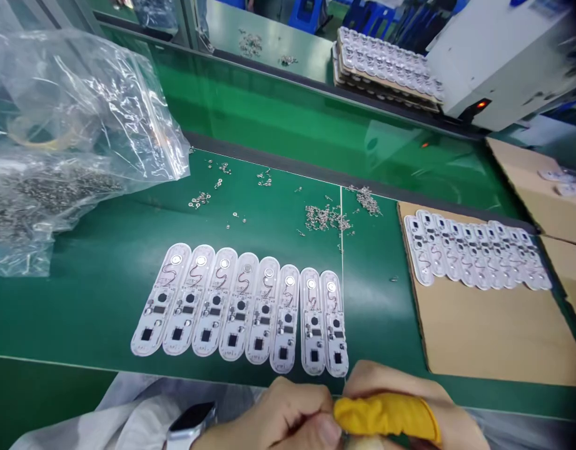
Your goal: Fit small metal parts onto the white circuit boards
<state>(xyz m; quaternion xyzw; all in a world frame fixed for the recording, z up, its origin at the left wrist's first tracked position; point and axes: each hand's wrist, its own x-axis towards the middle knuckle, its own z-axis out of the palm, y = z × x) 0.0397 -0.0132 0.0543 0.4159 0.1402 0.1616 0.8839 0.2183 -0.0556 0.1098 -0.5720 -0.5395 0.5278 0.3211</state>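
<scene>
At the bottom edge of the view my left hand (288, 419), with a watch at its wrist, has thumb and forefinger pinched together. Meeting it from the other side, my right hand (409, 381) has its fingers curled, one wearing a yellow finger cover (386, 415). Whatever lies between the fingertips is hidden. Just beyond the hands, several long white circuit boards (226, 331) with rounded ends stand in a row on the green table. Each carries black chips, thin wires and a round disc near its far end. The nearest board (335, 340) to my hands is the rightmost.
Small metal parts, perhaps springs, lie in heaps (323, 217) behind the boards. A clear plastic bag (44, 181) of similar parts sits at left. More boards overlap on cardboard (494, 331) at right. A low green glass-like barrier (269, 103) crosses behind; stacked trays (386, 62) stand beyond.
</scene>
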